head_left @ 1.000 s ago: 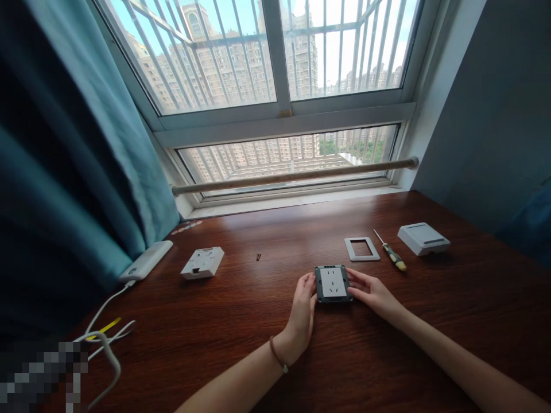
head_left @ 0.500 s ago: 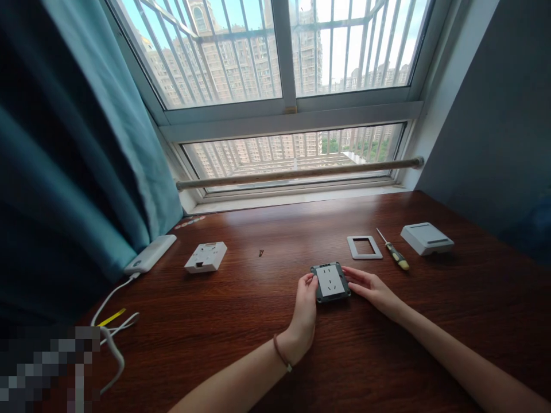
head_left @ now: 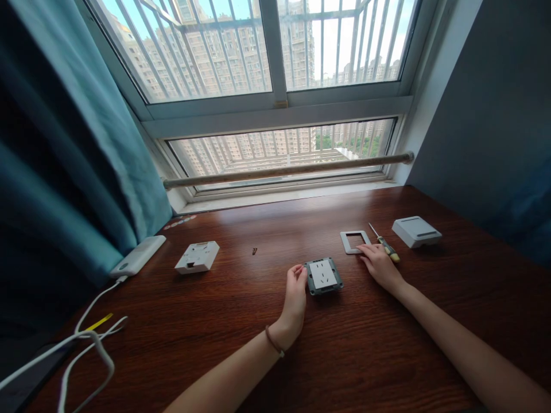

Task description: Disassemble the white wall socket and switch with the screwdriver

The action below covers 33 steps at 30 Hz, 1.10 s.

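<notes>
A wall socket (head_left: 322, 274) with a white face and a grey mounting frame rests on the brown table, face up. My left hand (head_left: 296, 289) is closed at its left edge, fingertips and thumb pinching the grey border. Farther right, my right hand (head_left: 379, 267) reaches over the table with fingers stretched out. Its fingertips touch the near right corner of a flat white cover frame (head_left: 348, 250), partly hiding that corner. A screwdriver (head_left: 390, 250) with a yellow and grey handle lies just beyond the right hand, its tip toward the window.
Small screws (head_left: 254, 250) lie left of the socket. A white box-shaped part (head_left: 198, 257) sits farther left, and another white box (head_left: 416, 232) stands at the right. Near the curtain (head_left: 142, 195) is a white power bank (head_left: 138, 255) with a white cable (head_left: 97, 291).
My right hand has left the socket's right side and moved away to the right, onto the cover frame's corner. My left hand stays at the socket. The view has shifted slightly.
</notes>
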Each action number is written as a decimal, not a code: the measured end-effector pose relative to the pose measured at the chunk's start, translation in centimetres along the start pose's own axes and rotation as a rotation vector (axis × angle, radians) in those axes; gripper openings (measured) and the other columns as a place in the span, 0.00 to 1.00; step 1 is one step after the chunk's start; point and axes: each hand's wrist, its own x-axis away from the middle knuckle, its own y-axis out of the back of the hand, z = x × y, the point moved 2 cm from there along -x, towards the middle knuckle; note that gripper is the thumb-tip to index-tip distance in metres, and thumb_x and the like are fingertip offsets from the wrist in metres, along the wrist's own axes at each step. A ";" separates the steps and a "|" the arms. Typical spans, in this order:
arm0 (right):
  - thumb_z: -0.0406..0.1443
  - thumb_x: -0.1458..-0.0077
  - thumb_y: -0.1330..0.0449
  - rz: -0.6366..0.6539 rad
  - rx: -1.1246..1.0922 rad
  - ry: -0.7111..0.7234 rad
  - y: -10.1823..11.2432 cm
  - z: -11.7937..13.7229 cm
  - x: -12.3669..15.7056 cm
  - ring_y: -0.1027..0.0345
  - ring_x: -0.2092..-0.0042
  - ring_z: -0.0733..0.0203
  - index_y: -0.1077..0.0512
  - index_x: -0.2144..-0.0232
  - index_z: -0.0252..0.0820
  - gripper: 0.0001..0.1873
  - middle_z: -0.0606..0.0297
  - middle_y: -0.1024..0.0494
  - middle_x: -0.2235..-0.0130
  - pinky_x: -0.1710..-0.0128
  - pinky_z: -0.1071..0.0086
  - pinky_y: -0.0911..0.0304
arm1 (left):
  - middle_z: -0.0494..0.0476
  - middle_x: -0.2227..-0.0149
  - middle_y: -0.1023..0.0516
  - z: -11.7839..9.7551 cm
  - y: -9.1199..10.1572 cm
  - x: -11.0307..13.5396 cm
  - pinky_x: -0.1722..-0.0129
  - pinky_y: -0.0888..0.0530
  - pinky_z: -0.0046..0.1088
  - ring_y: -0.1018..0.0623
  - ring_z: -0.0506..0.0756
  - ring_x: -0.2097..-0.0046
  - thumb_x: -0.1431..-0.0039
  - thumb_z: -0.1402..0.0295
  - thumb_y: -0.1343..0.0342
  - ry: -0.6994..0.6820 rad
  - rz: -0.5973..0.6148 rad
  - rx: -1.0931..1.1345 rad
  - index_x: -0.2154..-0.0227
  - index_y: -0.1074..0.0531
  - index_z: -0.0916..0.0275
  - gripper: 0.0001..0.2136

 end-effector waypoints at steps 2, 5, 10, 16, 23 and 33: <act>0.32 0.44 0.51 0.002 -0.008 0.004 -0.2 -0.1 0.1 0.38 0.57 0.51 0.29 0.56 0.41 0.15 0.56 0.26 0.59 0.56 0.56 0.39 | 0.61 0.56 0.31 -0.4 0.3 -0.4 0.50 0.34 0.33 0.30 0.54 0.53 0.46 0.61 0.46 -0.070 -0.022 -0.069 0.58 0.38 0.62 0.15; 0.33 0.43 0.50 0.011 -0.007 0.012 -0.3 0.0 0.1 0.38 0.59 0.52 0.27 0.60 0.42 0.14 0.56 0.27 0.63 0.58 0.58 0.39 | 0.60 0.54 0.34 -1.1 0.5 -0.6 0.46 0.37 0.33 0.32 0.55 0.49 0.47 0.63 0.46 -0.186 -0.033 -0.174 0.57 0.38 0.61 0.15; 0.33 0.43 0.51 0.039 -0.009 0.051 -0.1 0.9 0.1 0.39 0.60 0.53 0.27 0.65 0.41 0.12 0.56 0.29 0.65 0.59 0.60 0.39 | 0.61 0.46 0.38 -1.7 0.5 -0.2 0.42 0.43 0.36 0.37 0.57 0.43 0.46 0.65 0.47 -0.352 0.058 -0.278 0.52 0.39 0.60 0.18; 0.31 0.42 0.53 -0.008 -0.067 0.115 1.0 4.1 0.4 0.40 0.58 0.54 0.30 0.61 0.41 0.12 0.56 0.32 0.62 0.56 0.59 0.40 | 0.61 0.44 0.37 -3.2 -0.1 0.9 0.39 0.49 0.39 0.41 0.58 0.40 0.49 0.69 0.43 -0.594 0.181 -0.463 0.51 0.36 0.60 0.20; 0.27 0.43 0.53 -0.024 -0.100 0.293 2.2 8.5 1.8 0.41 0.57 0.55 0.32 0.56 0.42 0.16 0.57 0.33 0.60 0.56 0.60 0.42 | 0.61 0.40 0.43 -4.6 -0.7 1.3 0.38 0.54 0.41 0.50 0.61 0.36 0.62 0.68 0.34 -0.614 0.333 -0.471 0.45 0.41 0.58 0.38; 0.25 0.44 0.53 -0.034 -0.100 0.468 2.3 11.0 2.5 0.41 0.60 0.57 0.33 0.54 0.40 0.18 0.57 0.32 0.62 0.57 0.57 0.43 | 0.64 0.42 0.42 -3.8 0.3 -0.2 0.40 0.47 0.45 0.44 0.62 0.39 0.62 0.61 0.34 -0.684 0.441 -0.695 0.45 0.45 0.61 0.40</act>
